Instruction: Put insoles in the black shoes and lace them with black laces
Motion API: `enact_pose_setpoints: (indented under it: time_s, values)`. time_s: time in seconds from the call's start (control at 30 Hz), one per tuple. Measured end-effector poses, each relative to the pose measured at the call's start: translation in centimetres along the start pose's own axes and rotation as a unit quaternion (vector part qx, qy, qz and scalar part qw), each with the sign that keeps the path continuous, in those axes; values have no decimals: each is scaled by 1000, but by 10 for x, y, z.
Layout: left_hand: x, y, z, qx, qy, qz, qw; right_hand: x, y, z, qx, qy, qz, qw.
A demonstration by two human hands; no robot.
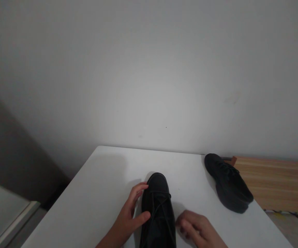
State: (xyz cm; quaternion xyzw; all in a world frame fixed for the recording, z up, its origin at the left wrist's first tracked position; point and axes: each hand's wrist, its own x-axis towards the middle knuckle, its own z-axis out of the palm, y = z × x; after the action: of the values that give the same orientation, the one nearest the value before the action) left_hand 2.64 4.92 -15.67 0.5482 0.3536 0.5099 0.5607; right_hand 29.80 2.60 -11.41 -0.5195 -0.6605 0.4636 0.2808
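A black lace-up shoe (159, 203) lies on the white table (112, 168) with its toe pointing away from me. My left hand (129, 215) holds its left side, the thumb on the upper near the laces and the fingers by the toe. Thin black laces (160, 203) cross the front of this shoe. Close against its right side is my right hand (195, 227), fingers curled together; whatever they may hold is hidden. The heel end of the shoe runs out of view at the bottom.
A second black lace-up shoe (229, 184) lies tilted at the table's right edge. Behind the table rises a pale wall (149, 86). A wood-grained board (280, 182) is beyond the right edge, and a white-edged panel (14, 224) stands at lower left.
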Motion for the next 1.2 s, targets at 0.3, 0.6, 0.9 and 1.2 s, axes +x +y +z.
enact_pose_setpoints:
  time_s: [0.3, 0.6, 0.9, 1.2]
  values:
    - [-3, -1, 0, 36, -65, 8, 997, 60, -11, 19, 163, 107, -29, 980]
    - [-2, 0, 0, 109, -59, 23, 992, 67, -20, 22, 150, 119, -62, 980]
    - [-1, 2, 0, 111, -56, 29, 992, 74, -43, 24, 132, 120, -113, 977]
    - [-1, 7, -1, 107, -70, 16, 992, 76, -72, 13, 153, 183, -171, 956]
